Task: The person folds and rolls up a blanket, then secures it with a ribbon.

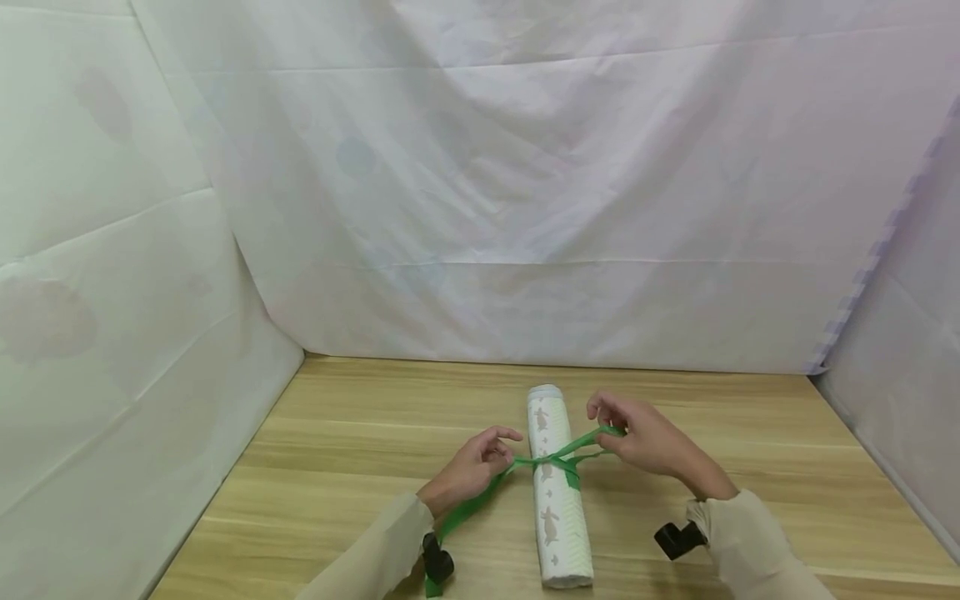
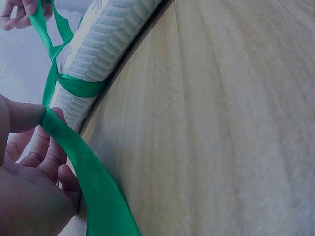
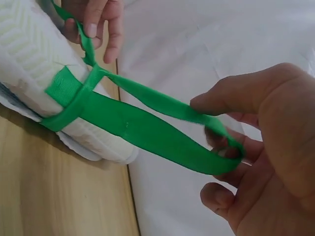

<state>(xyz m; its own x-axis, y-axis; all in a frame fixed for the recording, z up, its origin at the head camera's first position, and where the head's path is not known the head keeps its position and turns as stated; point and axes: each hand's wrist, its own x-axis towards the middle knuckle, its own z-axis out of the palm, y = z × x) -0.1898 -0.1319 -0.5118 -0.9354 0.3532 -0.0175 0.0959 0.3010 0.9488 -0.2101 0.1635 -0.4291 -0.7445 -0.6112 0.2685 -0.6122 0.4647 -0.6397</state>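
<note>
A rolled white mat [image 1: 561, 533] with brown rabbit prints lies lengthwise on the table, and a green ribbon [image 1: 572, 477] wraps around its middle. To the roll's left, my left hand [image 1: 472, 468] pinches one ribbon strand between thumb and fingers; its loose tail [image 2: 101, 189] hangs down past the palm. On the other side my right hand [image 1: 637, 433] holds a ribbon loop [image 3: 162, 147], which passes round its fingers with the thumb on the upper strand. Both strands run from a crossing on top of the roll. The roll's underside is hidden.
The wood-grain table [image 1: 360, 417] extends around the roll. White cloth [image 1: 480, 208] hangs behind it and along both sides. Black camera mounts [image 1: 678, 540] are strapped at both wrists, over beige sleeves.
</note>
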